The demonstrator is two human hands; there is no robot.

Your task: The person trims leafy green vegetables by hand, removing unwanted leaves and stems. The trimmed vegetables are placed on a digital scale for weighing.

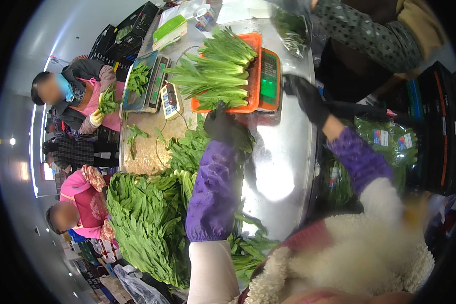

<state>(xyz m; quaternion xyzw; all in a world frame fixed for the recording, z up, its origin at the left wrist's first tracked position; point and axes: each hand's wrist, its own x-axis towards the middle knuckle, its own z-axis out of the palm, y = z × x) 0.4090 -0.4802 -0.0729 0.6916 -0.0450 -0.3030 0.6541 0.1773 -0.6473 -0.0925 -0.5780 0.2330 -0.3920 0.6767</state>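
Note:
My left hand (220,123), in a black glove, is at the near end of an orange plastic tray (255,76), touching or just beside the nearest leafy bunch; its fingers are partly hidden. Several bunches of long-leaf greens (228,74) lie side by side in the tray. The tray rests on an orange digital scale (274,62) with a lit green display. To the right of the scale, my right hand (306,97), also black-gloved, is over the table's edge, blurred; whether it holds something is unclear. Loose greens (186,148) lie below my left hand.
A large heap of leafy greens (148,224) covers the near left of the metal table (288,152). A second scale (154,83) and a power strip (171,100) stand at left. Bagged greens (387,140) lie in a crate at right. Co-workers stand left and top right.

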